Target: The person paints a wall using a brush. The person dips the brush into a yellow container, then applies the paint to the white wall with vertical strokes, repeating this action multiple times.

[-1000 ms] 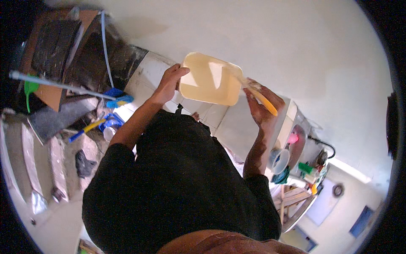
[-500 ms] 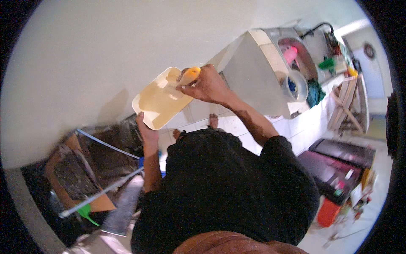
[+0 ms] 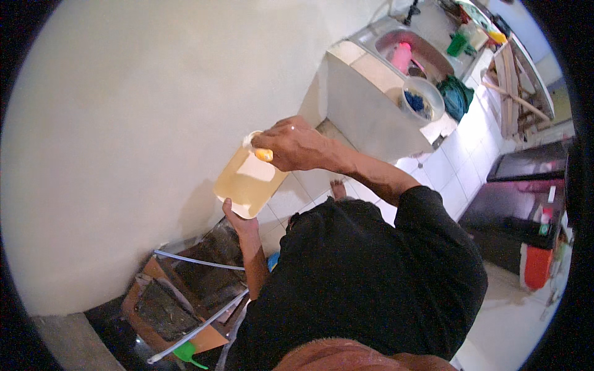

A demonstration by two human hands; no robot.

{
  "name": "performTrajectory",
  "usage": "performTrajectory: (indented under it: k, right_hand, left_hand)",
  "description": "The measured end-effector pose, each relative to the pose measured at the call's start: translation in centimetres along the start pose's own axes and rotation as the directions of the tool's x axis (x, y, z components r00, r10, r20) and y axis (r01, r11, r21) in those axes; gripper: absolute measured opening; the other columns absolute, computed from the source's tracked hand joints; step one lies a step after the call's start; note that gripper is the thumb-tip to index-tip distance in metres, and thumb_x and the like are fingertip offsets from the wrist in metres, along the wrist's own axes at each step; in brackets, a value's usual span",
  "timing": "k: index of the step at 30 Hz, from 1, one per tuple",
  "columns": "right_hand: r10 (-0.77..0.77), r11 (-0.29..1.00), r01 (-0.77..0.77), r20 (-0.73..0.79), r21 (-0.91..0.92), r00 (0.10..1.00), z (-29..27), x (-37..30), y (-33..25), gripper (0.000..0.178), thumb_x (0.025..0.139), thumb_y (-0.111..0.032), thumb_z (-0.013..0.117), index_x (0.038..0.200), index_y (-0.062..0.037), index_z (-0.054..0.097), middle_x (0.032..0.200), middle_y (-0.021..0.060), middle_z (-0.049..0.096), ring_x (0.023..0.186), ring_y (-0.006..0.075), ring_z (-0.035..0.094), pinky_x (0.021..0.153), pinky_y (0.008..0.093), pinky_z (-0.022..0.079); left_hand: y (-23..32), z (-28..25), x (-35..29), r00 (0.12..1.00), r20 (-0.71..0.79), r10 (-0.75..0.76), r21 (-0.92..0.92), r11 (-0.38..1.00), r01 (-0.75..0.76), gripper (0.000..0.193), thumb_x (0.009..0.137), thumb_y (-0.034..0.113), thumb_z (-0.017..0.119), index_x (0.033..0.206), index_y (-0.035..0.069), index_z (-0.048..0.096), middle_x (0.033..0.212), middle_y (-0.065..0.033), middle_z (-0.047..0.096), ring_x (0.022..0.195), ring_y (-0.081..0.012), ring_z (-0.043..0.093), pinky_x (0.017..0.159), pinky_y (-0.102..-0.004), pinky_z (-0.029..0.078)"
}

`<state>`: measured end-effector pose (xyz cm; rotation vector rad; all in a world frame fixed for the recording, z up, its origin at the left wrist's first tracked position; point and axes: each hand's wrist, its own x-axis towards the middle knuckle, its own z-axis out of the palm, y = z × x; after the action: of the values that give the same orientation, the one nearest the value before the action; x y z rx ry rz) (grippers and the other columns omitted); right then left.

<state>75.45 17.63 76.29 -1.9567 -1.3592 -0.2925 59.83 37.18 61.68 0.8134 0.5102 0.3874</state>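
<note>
A shallow, pale yellow tray [image 3: 238, 180] with a whitish rim is tilted in front of the wall. My left hand [image 3: 240, 221] grips its lower edge, thumb on the upper face. Over the tray's far right end, my right hand [image 3: 296, 145] is closed round a tool with an orange handle [image 3: 264, 154]. The butt of that handle points toward me. Its working end is hidden behind my fingers, beside a whitish bit at the tray's far edge. Bright patches of light fall across the tray.
A tiled counter holds a sink [image 3: 433, 65] with a pink item [image 3: 402, 57], a clear plastic tub [image 3: 427, 99] and a dark green cloth [image 3: 456, 96]. At lower left stands a cardboard box [image 3: 216, 337] with pale poles. A black cabinet [image 3: 513, 213] stands to the right.
The view has turned and shifted. My right hand has rotated over the tray, covering more of its far end, and the orange handle now points toward me. My left hand keeps its hold.
</note>
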Motion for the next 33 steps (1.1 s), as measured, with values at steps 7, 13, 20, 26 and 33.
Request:
performTrajectory:
  k: [7,13,20,26,33]
  right_hand:
    - [-0.074,0.997,0.068,0.312,0.033,0.947,2.0,2.3,-1.0,0.021,0.073,-0.016,0.069,0.091,-0.0060,0.065,0.079,0.0140,0.066,0.072,0.0327,0.064,0.063,0.0406,0.051]
    - [-0.083,0.996,0.080,0.212,0.026,0.974,1.5,3.1,-0.6,0.023,0.074,-0.018,0.072,0.094,-0.0070,0.067,0.087,0.0133,0.069,0.076,0.0299,0.067,0.069,0.0384,0.054]
    - [-0.038,0.989,0.008,0.204,0.147,0.978,1.1,2.7,-2.2,0.018,0.073,-0.011,0.074,0.090,-0.0077,0.069,0.091,0.0112,0.069,0.078,0.0284,0.067,0.072,0.0365,0.054]
    - [0.042,0.974,-0.118,0.361,0.194,0.932,3.1,3.5,-4.3,0.016,0.074,-0.005,0.074,0.089,-0.0027,0.070,0.089,0.0100,0.070,0.078,0.0173,0.068,0.069,0.0283,0.054]
    - [0.003,0.994,-0.031,0.251,0.106,0.968,5.9,6.1,-4.7,0.020,0.073,-0.014,0.074,0.091,-0.0057,0.070,0.093,0.0123,0.069,0.079,0.0280,0.068,0.070,0.0352,0.055]
  left_hand:
    - [-0.5,-1.9,0.3,0.998,-0.023,-0.060,-0.119,0.991,0.057,0.042,0.086,0.035,0.052,0.112,0.003,0.053,0.105,-0.0101,0.061,0.099,-0.0210,0.060,0.086,-0.0347,0.049]
    - [0.5,-1.4,-0.8,0.999,0.002,-0.033,-0.088,0.996,0.033,0.035,0.085,0.032,0.056,0.102,0.002,0.056,0.091,-0.0065,0.062,0.083,-0.0176,0.063,0.072,-0.0314,0.052]
    - [0.8,-3.0,-0.4,0.997,-0.080,0.021,0.006,1.000,-0.021,0.032,0.083,0.032,0.061,0.096,0.003,0.057,0.082,-0.0052,0.060,0.070,-0.0154,0.060,0.058,-0.0308,0.050]
    - [3.0,-4.1,-0.1,0.994,-0.056,0.092,0.055,0.995,-0.089,0.032,0.083,0.034,0.062,0.092,0.004,0.056,0.080,-0.0041,0.059,0.066,-0.0120,0.059,0.053,-0.0265,0.048]
    - [2.7,-7.3,1.6,0.996,0.015,0.088,0.069,0.994,-0.089,0.028,0.083,0.035,0.063,0.086,0.007,0.056,0.068,0.0029,0.052,0.054,-0.0061,0.047,0.046,-0.0229,0.036]
